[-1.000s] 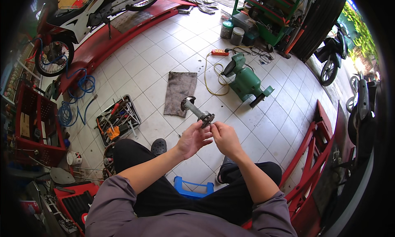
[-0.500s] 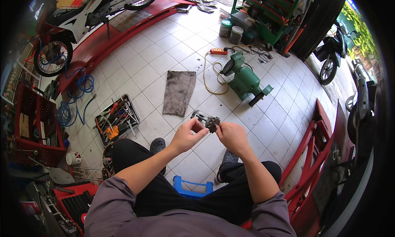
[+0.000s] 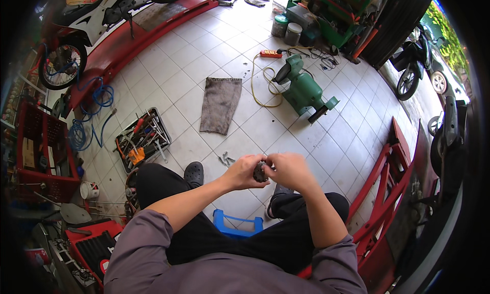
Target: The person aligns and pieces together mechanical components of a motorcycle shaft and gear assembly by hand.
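Between my hands, above the tiled floor, is a small dark round metal part with a toothed edge point(image 3: 260, 172). My left hand point(image 3: 242, 172) is closed around its left side, thumb below and fingers above. My right hand point(image 3: 290, 170), slightly blurred, has its curled fingertips against the part's upper right edge. The fingers cover much of the part. Several small grey metal pieces point(image 3: 225, 158) lie on the floor just beyond my left wrist.
A grey-brown cloth point(image 3: 220, 106) lies ahead, with a green bench grinder point(image 3: 305, 91) to its right. A tool tray point(image 3: 143, 139) sits at left. A blue plastic stool point(image 3: 238, 231) shows between my legs. Red ramps point(image 3: 380, 184) and motorcycles point(image 3: 64, 64) stand around.
My hands have drawn together and nearer to me around the toothed part. The silvery piece seen beside it no longer shows. The small pieces on the floor have come into sight.
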The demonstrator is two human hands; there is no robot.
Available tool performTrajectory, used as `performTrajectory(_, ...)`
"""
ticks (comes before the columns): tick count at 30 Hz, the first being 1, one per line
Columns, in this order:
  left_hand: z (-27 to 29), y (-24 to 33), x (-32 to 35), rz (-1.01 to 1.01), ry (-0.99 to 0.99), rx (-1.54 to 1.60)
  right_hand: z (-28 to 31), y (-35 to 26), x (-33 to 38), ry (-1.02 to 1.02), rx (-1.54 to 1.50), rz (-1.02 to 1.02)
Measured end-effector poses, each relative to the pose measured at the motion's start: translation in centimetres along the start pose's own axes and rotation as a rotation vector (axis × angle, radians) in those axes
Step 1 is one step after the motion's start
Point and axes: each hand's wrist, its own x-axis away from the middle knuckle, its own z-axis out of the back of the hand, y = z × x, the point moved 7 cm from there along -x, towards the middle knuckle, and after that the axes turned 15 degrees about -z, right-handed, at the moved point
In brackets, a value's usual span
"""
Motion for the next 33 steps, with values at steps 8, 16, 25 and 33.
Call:
performTrajectory(8, 2.2, -0.3, -0.3, 0.140, 0.131, 0.015, 2.5, -0.2, -0.9, 0.063, 0.022, -0.185)
performTrajectory(16, 2.5, -0.4, -0.9, 0.124, 0.106, 0.046, 2.9, -1.9, -0.4, 0.249, -0.042, 0.027)
performTrajectory(25, 10.4, -3.4, 0.3, 0.235, 0.487, -0.146, 3.6, -1.7, -0.7, 0.414, 0.102, 0.115)
performTrajectory(33, 6.9, -1.0, -1.2, 0.080, 0.200, 0.057, 4.2, -0.5, -0.8, 0.429, 0.064, 0.086)
